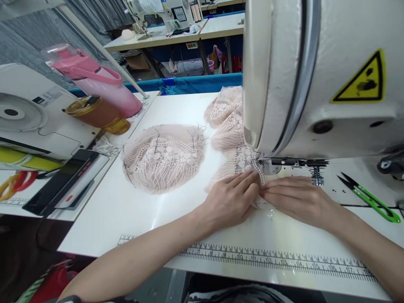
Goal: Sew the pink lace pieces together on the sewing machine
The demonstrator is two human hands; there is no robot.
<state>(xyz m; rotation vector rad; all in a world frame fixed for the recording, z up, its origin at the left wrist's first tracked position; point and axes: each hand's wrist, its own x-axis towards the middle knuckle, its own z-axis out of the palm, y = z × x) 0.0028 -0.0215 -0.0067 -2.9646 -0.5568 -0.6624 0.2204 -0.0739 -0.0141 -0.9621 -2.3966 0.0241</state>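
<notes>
Both hands rest on a strip of pale pink lace (235, 139) that runs under the presser foot (272, 165) of a white sewing machine (318, 71). My left hand (230, 198) lies flat with fingers extended, pressing the lace onto the table. My right hand (298, 198) lies flat beside it, its fingertips meeting those of the left at the lace's near edge just in front of the needle area. A separate rounded pile of pink lace pieces (162, 155) sits to the left, untouched.
Green thread snips (369, 198) lie at the right. A pink bottle (101, 86) and an amber cup (94, 111) stand at the left by a control panel (67, 179). A ruler strip (277, 259) marks the white table's (126, 210) front edge. Other sewing stations stand behind.
</notes>
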